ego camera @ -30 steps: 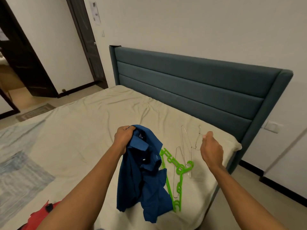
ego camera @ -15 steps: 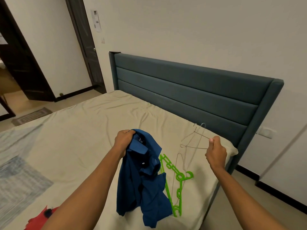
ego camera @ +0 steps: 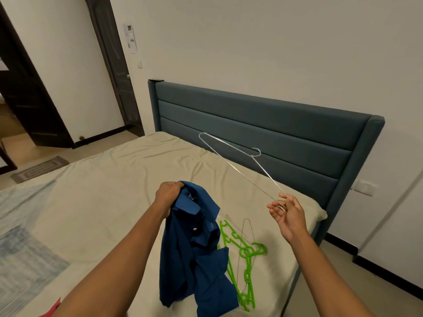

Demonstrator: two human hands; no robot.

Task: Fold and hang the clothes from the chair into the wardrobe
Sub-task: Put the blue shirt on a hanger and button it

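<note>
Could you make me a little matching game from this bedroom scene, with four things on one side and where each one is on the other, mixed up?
Things:
1. blue shirt
2. wire hanger
3. green hanger
4. red garment

Places:
A. lying flat on the bed sheet, right of the shirt
B. held up in the air by the right hand
C. gripped at the collar by the left hand, hanging down
D. just showing at the bottom left edge of the view

Right pairs: 1-C, 2-B, 3-A, 4-D
</note>
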